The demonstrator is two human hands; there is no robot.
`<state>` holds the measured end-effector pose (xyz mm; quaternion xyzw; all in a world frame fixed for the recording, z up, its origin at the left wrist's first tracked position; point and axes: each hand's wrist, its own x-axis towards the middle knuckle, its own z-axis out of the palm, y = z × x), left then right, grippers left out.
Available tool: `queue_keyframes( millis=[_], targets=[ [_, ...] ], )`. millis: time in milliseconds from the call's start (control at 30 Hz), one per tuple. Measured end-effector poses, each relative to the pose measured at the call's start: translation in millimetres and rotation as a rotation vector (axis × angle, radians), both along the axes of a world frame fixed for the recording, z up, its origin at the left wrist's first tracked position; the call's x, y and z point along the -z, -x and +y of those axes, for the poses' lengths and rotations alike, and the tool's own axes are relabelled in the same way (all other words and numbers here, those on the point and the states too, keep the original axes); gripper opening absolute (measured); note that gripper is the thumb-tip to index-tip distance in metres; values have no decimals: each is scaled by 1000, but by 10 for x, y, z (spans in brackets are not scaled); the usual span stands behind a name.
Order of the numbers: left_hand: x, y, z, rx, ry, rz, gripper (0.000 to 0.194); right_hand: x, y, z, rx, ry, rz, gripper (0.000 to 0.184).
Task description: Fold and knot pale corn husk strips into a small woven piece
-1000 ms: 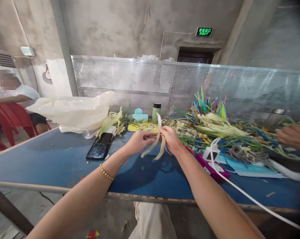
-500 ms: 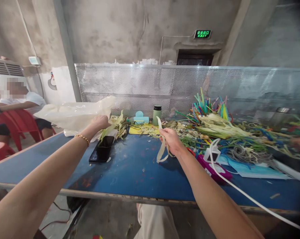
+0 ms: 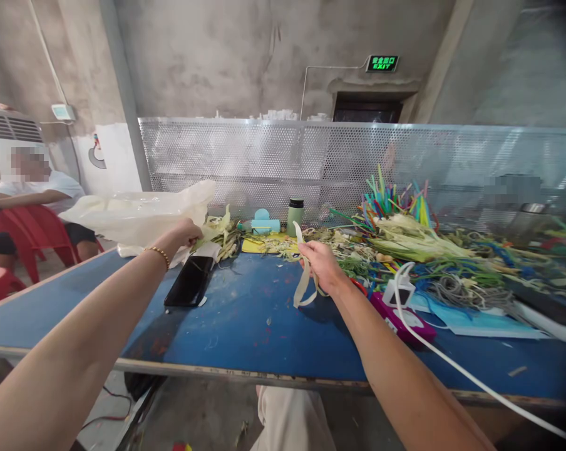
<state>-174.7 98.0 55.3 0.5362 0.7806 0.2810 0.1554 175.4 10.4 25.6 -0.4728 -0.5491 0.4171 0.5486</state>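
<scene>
My right hand [image 3: 321, 264] is closed around a long pale strip of corn husk [image 3: 303, 285]. One end of the strip sticks up above the fingers, while the rest hangs in a loop over the blue table [image 3: 245, 319]. Further left, my left hand [image 3: 188, 232] reaches to a heap of dry corn husks [image 3: 224, 235], its fingers curled together. What they grip, if anything, is too small to make out. Beside that hand a large clear plastic bag [image 3: 137, 216] bulges. Just below the husks lies a black phone [image 3: 189, 283].
At the back stand a green bottle [image 3: 295, 216] and a light-blue container [image 3: 265, 225]. Coloured sticks [image 3: 396, 200], more husks [image 3: 405, 237] and grey cord [image 3: 471, 291] crowd the right. A white cable [image 3: 456, 363] runs from a purple power strip [image 3: 402, 319]. A person [image 3: 39, 188] sits at the left.
My left hand has drawn slightly left and down; the yellowish husk that hung below it over the phone no longer hangs there. My right hand still holds its strip, almost unmoved.
</scene>
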Motion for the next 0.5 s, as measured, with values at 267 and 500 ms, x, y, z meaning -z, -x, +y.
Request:
queue_keyframes(
  millis=[267, 500],
  targets=[
    [147, -588, 77, 40, -41, -471, 19, 5, -10, 1, 12, -9, -34, 22],
    [275, -1064, 159, 187, -110, -655, 38, -12, 12, -22, 17, 10, -41, 18]
  ],
)
